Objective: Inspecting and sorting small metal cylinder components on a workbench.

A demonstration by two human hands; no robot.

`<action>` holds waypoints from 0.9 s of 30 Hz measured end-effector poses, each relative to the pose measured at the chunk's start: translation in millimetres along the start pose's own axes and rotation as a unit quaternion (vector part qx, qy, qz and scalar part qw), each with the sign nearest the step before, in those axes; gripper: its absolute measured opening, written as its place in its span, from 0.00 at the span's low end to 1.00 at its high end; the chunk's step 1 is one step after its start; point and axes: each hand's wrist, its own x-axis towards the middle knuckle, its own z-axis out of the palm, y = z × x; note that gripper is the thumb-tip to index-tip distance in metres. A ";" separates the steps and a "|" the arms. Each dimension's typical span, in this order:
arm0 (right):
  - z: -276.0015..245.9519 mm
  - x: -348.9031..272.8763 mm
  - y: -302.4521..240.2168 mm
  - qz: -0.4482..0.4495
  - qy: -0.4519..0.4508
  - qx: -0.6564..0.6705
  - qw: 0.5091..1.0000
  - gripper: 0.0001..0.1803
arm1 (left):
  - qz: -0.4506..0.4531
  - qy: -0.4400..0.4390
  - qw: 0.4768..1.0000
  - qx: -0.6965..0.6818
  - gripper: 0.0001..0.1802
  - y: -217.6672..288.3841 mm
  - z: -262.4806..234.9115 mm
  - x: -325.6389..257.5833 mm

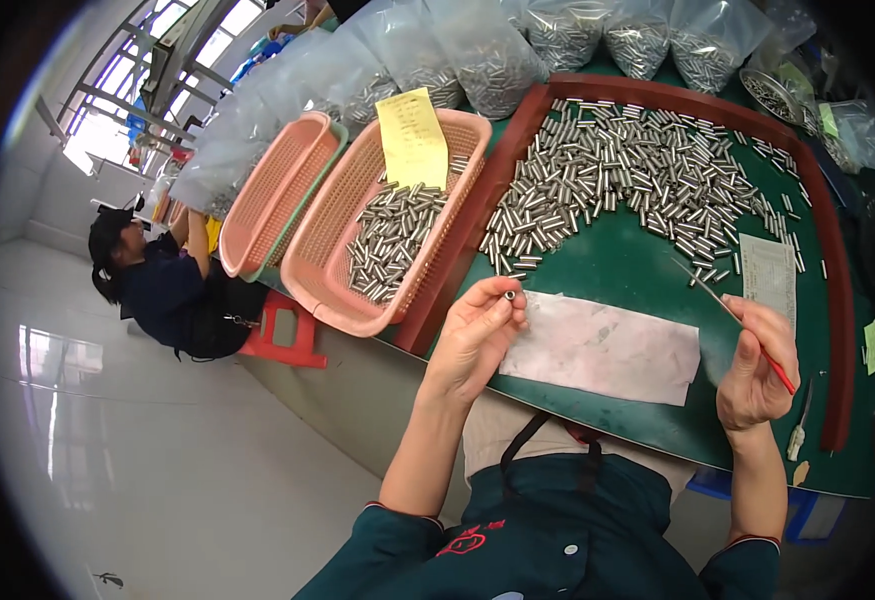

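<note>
My left hand [479, 328] pinches a small metal tube [509, 295] between thumb and fingertips, above the near edge of the green table [617, 265]. In my right hand [752, 375] is a thin red-handled pick [732, 318], its metal tip pointing up-left toward a large pile of small metal tubes [617, 175] spread across the table. A white sheet of paper [602, 348] lies on the table between my hands.
A pink basket [347, 290] with several tubes and a yellow note [412, 138] stands left of the table's red-brown rim [457, 270]; a second, empty pink basket [277, 195] lies beside it. Clear bags of tubes [497, 60] line the back. A person [162, 285] sits at left.
</note>
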 end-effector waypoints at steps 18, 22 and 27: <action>1.0 7.0 -0.6 -0.011 0.014 0.001 1.000 0.06 | 0.458 0.263 0.448 0.721 0.16 79.1 46.0 -3.0; -1.3 9.4 3.6 -0.023 0.023 -0.022 0.999 0.07 | 0.458 0.216 0.497 0.705 0.11 63.5 59.1 13.6; -1.2 5.5 17.1 -0.040 0.020 -0.048 0.998 0.07 | 0.443 0.005 0.610 0.657 0.05 20.3 90.3 75.7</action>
